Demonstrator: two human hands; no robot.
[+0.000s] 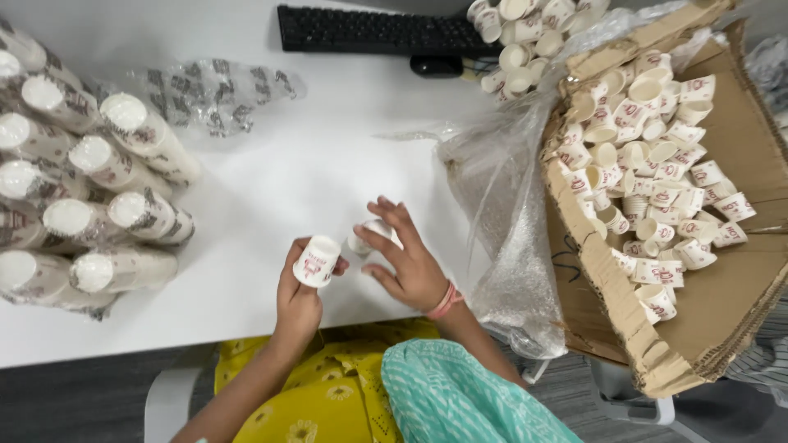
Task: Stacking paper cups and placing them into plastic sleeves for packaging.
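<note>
Small white printed paper cup (317, 261) | left hand (297, 302) fingers gripping it | right hand (410, 262) fingers curled on 2nd cup (362, 238) | white table (304, 164)

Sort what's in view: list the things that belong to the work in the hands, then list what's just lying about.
In the work:
- small paper cup held in the left hand
- second cup under the right hand
- loose cups in the cardboard box
- wrapped cup stacks

Lying about:
- black keyboard
- empty printed wrapper
- clear plastic bag
</note>
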